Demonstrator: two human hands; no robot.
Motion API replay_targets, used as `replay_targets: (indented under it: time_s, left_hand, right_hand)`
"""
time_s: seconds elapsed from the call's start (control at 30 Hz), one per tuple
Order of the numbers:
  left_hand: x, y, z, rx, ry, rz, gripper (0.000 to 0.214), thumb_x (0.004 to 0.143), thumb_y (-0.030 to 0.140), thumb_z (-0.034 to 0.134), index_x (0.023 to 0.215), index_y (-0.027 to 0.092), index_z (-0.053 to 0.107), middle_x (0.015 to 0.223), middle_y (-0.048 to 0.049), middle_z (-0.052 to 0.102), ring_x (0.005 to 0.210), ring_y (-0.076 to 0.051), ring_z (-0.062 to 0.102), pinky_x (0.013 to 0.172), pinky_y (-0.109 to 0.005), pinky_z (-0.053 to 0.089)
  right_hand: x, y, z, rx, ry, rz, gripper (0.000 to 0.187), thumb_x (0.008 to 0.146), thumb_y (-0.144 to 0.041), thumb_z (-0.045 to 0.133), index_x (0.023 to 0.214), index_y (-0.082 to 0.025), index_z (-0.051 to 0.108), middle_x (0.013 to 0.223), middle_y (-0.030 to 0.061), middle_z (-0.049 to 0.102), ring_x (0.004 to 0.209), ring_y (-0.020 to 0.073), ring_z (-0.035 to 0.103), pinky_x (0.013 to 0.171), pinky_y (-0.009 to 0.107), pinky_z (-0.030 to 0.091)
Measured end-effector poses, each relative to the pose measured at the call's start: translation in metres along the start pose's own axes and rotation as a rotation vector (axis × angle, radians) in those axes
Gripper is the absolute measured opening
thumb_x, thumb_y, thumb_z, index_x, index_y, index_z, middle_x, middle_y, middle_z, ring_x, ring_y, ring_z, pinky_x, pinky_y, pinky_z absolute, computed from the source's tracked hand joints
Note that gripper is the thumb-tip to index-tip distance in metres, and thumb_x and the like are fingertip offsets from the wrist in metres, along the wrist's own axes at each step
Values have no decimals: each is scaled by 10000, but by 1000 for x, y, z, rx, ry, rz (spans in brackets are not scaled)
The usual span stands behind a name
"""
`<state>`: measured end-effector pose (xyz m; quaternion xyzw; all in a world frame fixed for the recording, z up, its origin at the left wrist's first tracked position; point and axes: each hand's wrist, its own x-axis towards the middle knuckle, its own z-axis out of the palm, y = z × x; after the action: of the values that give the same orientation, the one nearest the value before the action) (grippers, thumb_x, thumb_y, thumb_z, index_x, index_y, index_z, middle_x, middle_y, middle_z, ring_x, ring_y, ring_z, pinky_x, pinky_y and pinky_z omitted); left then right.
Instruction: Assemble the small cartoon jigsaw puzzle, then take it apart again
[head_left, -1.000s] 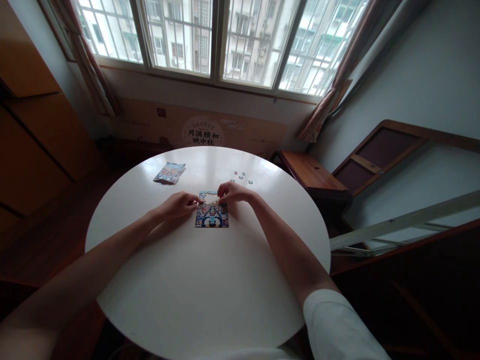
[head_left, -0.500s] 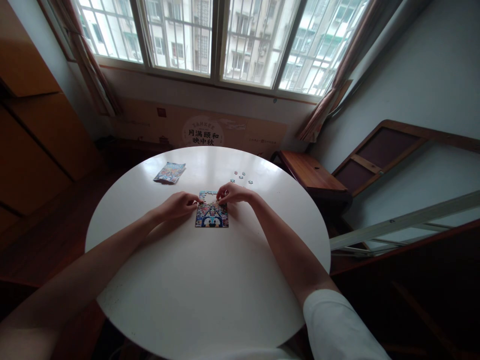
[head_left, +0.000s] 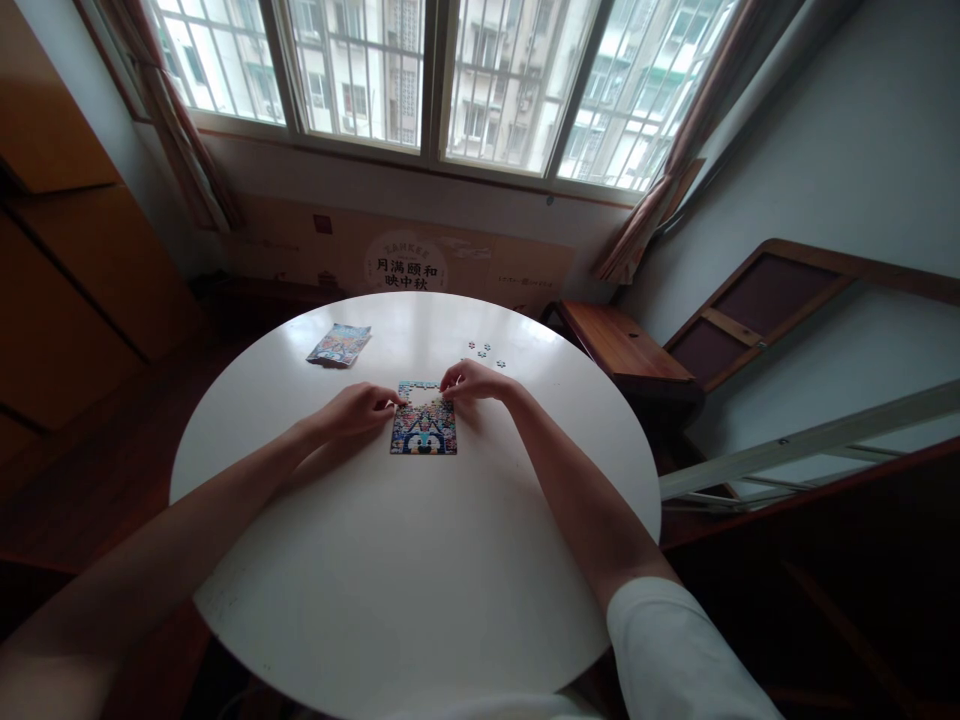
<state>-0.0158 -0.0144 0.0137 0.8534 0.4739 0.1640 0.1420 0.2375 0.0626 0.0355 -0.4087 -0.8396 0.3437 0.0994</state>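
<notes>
A nearly filled jigsaw puzzle (head_left: 424, 430) lies flat on the white round table, with a dark blue cartoon face at its near side and a pale gap towards its far side. My left hand (head_left: 364, 406) is at the puzzle's left edge, thumb and fingertips closed on the border beside the gap. At the upper right edge, my right hand (head_left: 476, 380) has its fingers bent together in a pinch. Whatever may be between those fingertips is too small to make out. Several loose puzzle pieces (head_left: 481, 353) lie just beyond my right hand.
A colourful printed packet (head_left: 340, 345) lies at the back left of the white round table (head_left: 390, 570). A wooden stool or bench (head_left: 622, 340) stands beyond the table's right edge. Barred windows and a printed banner (head_left: 450, 265) are behind it.
My right hand has moved slightly right, from over the gap to the puzzle's right edge, uncovering more of the gap. My left hand stays in place at the left edge.
</notes>
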Motion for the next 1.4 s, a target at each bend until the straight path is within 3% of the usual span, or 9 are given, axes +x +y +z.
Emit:
replay_targets:
  time_s: [0.6, 1.4]
  left_hand:
    - [0, -1, 1, 2, 1, -6, 371, 801, 303, 476, 1045, 169, 720, 594, 3, 607, 487, -79, 381, 518, -206, 240]
    - [0, 1, -1, 9, 15, 9, 392, 811, 298, 440, 1079, 161, 692, 573, 18, 548, 494, -84, 378, 515, -206, 239]
  right_hand:
    - [-2, 5, -1, 25, -16, 38, 134, 685, -167, 708, 809, -118, 725, 660, 21, 630, 581, 99, 537, 532, 207, 397]
    - [-2, 11, 0, 51, 71, 75, 120, 795, -196, 641, 863, -112, 694, 800, 73, 681, 614, 93, 570, 554, 197, 429]
